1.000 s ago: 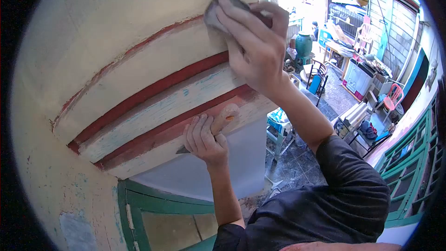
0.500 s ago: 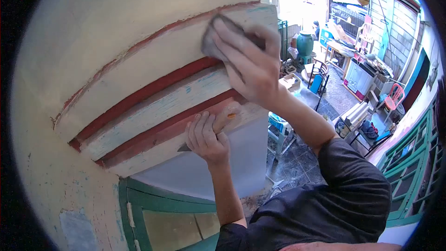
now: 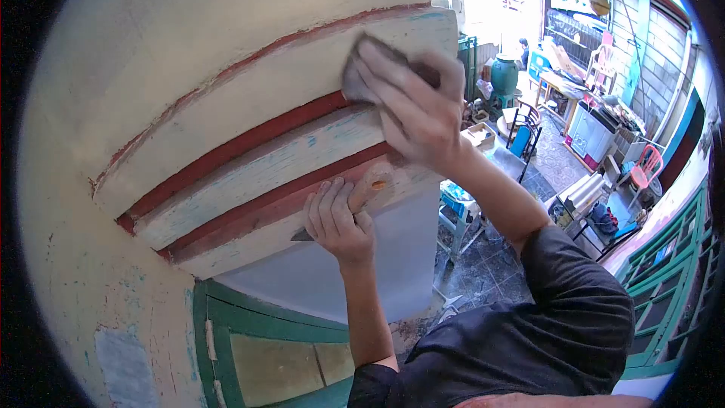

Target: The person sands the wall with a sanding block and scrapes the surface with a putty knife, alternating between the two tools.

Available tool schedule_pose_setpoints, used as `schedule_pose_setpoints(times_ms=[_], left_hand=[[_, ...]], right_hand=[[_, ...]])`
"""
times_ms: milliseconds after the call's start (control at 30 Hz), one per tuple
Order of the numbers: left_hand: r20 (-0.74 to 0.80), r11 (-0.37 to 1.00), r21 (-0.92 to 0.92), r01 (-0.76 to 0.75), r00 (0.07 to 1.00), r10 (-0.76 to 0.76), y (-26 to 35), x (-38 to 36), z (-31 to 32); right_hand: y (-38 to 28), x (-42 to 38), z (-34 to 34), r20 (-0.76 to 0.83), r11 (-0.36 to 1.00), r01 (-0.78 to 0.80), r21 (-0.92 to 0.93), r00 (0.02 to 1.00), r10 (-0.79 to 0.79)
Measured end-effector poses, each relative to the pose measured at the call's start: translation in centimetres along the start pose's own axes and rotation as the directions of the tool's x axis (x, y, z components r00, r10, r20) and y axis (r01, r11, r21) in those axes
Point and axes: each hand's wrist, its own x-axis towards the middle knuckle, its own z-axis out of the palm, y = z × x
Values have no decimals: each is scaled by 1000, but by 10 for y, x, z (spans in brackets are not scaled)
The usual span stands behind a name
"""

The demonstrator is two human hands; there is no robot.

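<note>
My right hand [image 3: 419, 102] presses a dark grey sanding pad [image 3: 358, 79] against the upper cream band [image 3: 279, 83] of a curved, stepped moulding; the hand is slightly blurred. Lower down and to its left, my left hand [image 3: 340, 219] is wrapped round the wooden handle of a scraper [image 3: 370, 187], whose dark blade tip shows left of the palm. That hand rests near the lower red band [image 3: 257, 228]. Red and cream bands alternate along the moulding, with flecks of blue on the cream ones.
Below the moulding is a green-framed door [image 3: 264, 317]. Far below at the right are a teal barrel [image 3: 504, 74], a red chair [image 3: 647, 166], a white appliance [image 3: 589, 134] and a small blue-grey table [image 3: 457, 215]. A person is partly visible in the far background.
My right hand and the pad appear slightly lower and to the right. The whole view has shifted a little, and my left hand still holds the scraper.
</note>
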Motion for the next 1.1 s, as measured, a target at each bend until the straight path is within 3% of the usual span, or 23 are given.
schedule_pose_setpoints(times_ms=[100, 333, 500, 567, 667, 767, 833, 900, 1000, 1033, 1100], left_hand=[[7, 1000, -6, -9, 1000, 10, -1, 2, 2], [29, 1000, -5, -9, 1000, 10, 1, 2, -3], [14, 1000, -10, -18, 1000, 18, -1, 1, -1], [19, 1000, -13, -13, 1000, 13, 0, 0, -2], [35, 1000, -8, -1, 999, 1, -1, 0, -3], [17, 1000, -21, -2, 1000, 2, 0, -1, -2], [-20, 1000, -17, -4, 1000, 4, 1, 1, 2], [-27, 1000, -10, -5, 1000, 4, 1, 2, 4], [-19, 1000, -4, -11, 1000, 11, 1, 1, 4], [-22, 1000, -3, -25, 999, 25, 0, 1, 3], [-19, 1000, 0, -22, 1000, 22, 0, -1, 2]], right_hand=[[5, 51, 12, -54, 995, -88, 57, 994, 91], [0, -5, -5, -2, 997, -64, 33, 998, 65], [13, 45, 12, -117, 992, -117, 51, 986, 122], [6, 33, 9, -130, 994, -111, 2, 985, 110], [8, -4, -14, -16, 993, -120, -9, 993, 120], [32, -2, -13, -86, 983, -133, -126, 989, 123], [12, 10, -5, -80, 978, -163, -133, 985, 153], [-6, 28, 6, -18, 994, -107, 29, 994, 107], [-1, 36, 8, -5, 996, -24, 90, 1000, 25], [11, 32, 4, -4, 996, -26, 87, 1000, 27], [40, 24, -16, -15, 992, 70, -101, 997, -72]])
